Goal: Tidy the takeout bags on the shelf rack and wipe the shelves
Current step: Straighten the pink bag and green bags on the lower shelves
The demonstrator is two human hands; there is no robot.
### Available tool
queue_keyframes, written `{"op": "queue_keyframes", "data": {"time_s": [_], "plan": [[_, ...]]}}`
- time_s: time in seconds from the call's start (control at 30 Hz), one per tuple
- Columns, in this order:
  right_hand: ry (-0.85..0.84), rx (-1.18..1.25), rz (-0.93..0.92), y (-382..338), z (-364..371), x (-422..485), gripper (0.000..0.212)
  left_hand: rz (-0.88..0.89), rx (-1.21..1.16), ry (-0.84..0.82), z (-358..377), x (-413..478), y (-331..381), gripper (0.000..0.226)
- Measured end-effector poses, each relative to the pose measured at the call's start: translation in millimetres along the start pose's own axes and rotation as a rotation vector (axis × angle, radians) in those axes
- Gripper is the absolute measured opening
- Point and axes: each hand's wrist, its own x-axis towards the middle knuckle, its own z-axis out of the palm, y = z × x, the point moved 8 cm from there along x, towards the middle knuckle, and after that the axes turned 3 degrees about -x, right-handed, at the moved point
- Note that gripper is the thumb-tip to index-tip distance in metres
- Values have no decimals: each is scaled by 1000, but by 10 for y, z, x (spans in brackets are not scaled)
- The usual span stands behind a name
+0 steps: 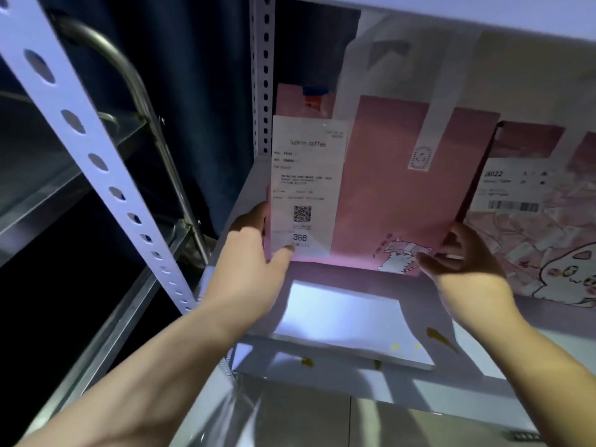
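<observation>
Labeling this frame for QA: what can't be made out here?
Head view only:
- Receipt on the pink bag: fine print blurred; only "luckin coffee" and "366" read.
- Second bag: cut off by the right edge; label text too small.
- Bag behind: mostly hidden by the pink bag.
- Left hand and right hand fingers: partly behind the bag.
- Bag contents: hidden.

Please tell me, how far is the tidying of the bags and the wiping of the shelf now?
In hand: the left hand and right hand grip the pink takeout bag by its lower corners, upright on the shelf. Beside it, a patterned bag already stands. Left: yellowish stains remain near the shelf's front edge, and no cloth is visible, so wiping looks not yet done.
</observation>
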Motion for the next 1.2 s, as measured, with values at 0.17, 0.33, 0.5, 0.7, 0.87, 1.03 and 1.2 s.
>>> {"op": "queue_keyframes", "data": {"time_s": [0.17, 0.33, 0.5, 0.7, 0.87, 1.03, 1.2], "plan": [[5, 7, -9, -29, 2, -24, 51, -20, 32, -22, 35, -12, -68, 37], [-41, 7, 46, -13, 130, -21, 60, 4, -29, 5, 20, 86, -26, 58], [-77, -88, 55, -28, 275, 72, 62, -28, -52, -3, 60, 273, -135, 62], [-123, -193, 43, -76, 339, 112, 63, -53, 0, 6, 68, 366, -181, 62], [-158, -289, 46, -76, 219, 16, 68, -69, 74, 69, -19, 140, -83, 58], [-170, -201, -10, -130, -83, -251, 47, -57, 205, -7, 100, -180, 86, 52], [-252, -325, 21, 133, -412, -374, 47, 49, 204, -162, 564, -414, 363, 39]]}}
